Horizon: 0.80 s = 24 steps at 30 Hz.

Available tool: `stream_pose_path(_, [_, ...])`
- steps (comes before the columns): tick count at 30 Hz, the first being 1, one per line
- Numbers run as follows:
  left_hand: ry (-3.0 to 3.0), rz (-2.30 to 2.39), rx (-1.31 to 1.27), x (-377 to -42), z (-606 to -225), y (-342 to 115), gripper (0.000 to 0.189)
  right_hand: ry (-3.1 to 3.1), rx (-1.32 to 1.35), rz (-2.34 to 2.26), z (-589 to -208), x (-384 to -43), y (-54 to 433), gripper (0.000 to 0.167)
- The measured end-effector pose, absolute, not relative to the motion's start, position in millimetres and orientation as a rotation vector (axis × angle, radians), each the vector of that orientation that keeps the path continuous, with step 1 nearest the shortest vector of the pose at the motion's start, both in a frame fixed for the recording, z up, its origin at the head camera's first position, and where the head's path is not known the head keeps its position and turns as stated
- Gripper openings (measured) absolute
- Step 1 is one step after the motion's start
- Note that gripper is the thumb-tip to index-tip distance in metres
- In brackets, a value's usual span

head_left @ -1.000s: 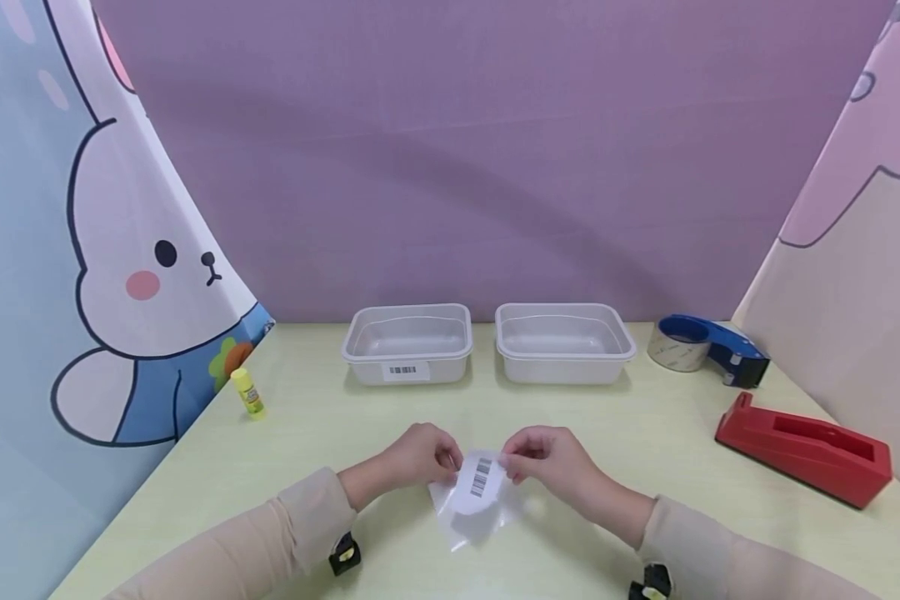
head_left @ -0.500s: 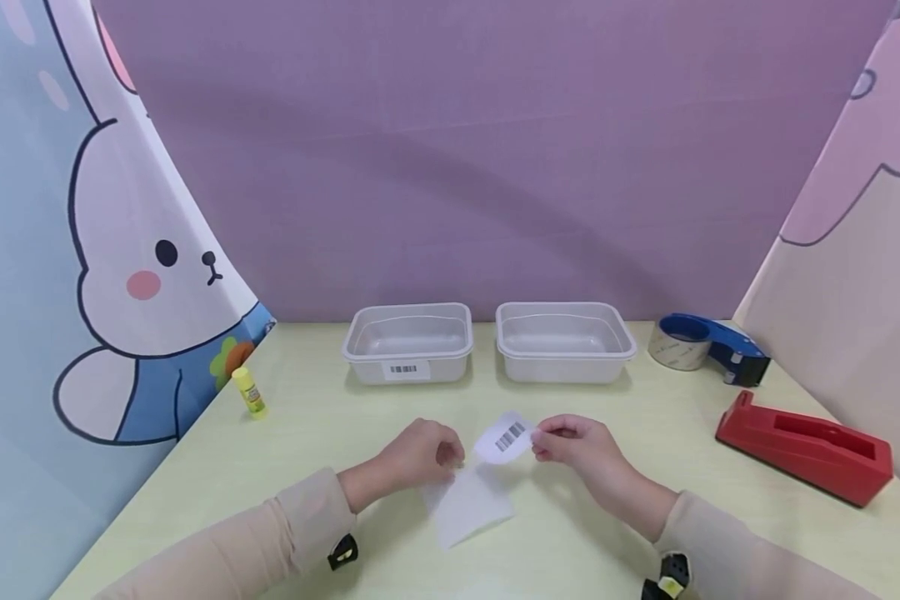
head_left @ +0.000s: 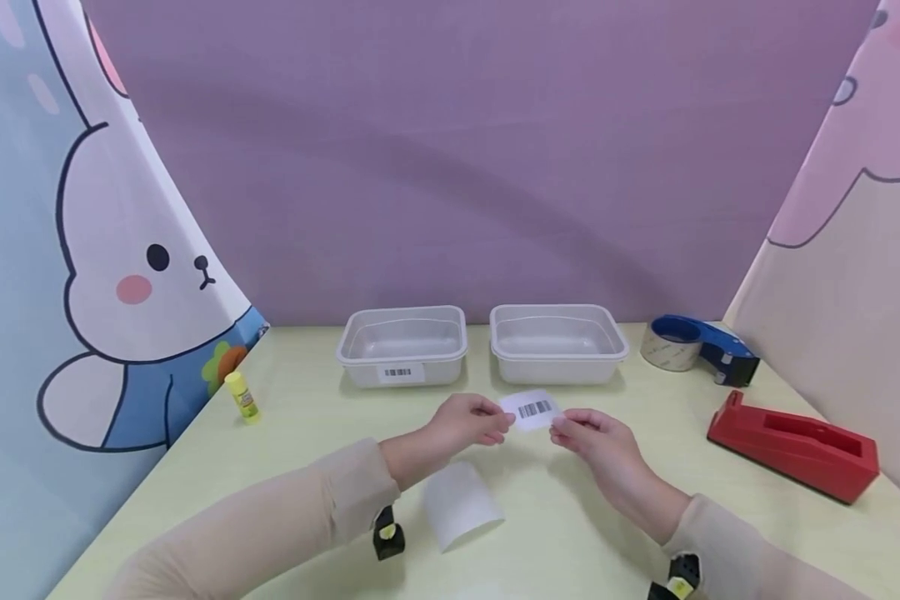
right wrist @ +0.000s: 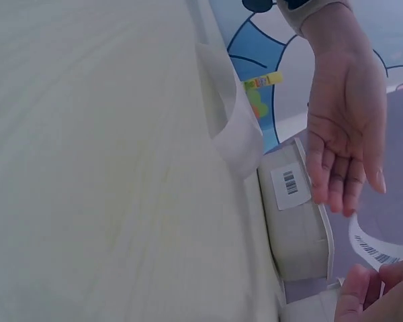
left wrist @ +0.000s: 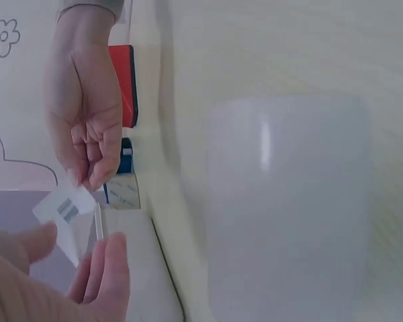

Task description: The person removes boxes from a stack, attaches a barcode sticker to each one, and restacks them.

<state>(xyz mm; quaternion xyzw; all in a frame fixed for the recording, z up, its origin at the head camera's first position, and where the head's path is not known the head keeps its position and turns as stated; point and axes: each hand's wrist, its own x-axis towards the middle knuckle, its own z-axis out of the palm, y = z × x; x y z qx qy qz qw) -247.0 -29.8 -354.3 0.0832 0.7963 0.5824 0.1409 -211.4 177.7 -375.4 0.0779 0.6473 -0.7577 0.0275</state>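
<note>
A white barcode label (head_left: 529, 409) hangs above the table between both hands, slightly bent in the right wrist view. My right hand (head_left: 606, 447) pinches its right edge between thumb and fingertips. At its left edge is my left hand (head_left: 457, 429); in the left wrist view the thumb and fingers (left wrist: 107, 272) stand apart around a label corner. The left fingertips (right wrist: 350, 204) meet or nearly meet that corner in the right wrist view. Below the left hand, a translucent whitish backing sheet (head_left: 461, 504) lies on the table with its near edge curled up.
Two white plastic tubs stand at the back: the left tub (head_left: 403, 350) bears a barcode label, the right tub (head_left: 558, 346) shows none. A glue stick (head_left: 242, 397) is at left. A blue tape dispenser (head_left: 697, 343) and a red tape dispenser (head_left: 793, 446) stand at right.
The label has come off its backing sheet in the right hand and moved up toward the tubs. The left hand has let go of the sheet and moved up and right to the label's left edge.
</note>
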Motion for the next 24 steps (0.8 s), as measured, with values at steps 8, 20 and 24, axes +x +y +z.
stream_pose_path(8, [2.255, 1.846, 0.146, -265, -353, 1, 0.018, 1.929, 0.258, -2.421, -375, -214, 185, 0.02])
stream_pose_path(20, [2.297, 1.92, -0.01, -297, -366, 34, 0.012, 1.979, 0.436, -2.381, -385, -250, 200, 0.041])
stream_pose_path(24, [2.316, 1.925, -0.083, -306, -372, 43, 0.013, 1.977, 0.508, -2.4, -391, -267, 204, 0.034])
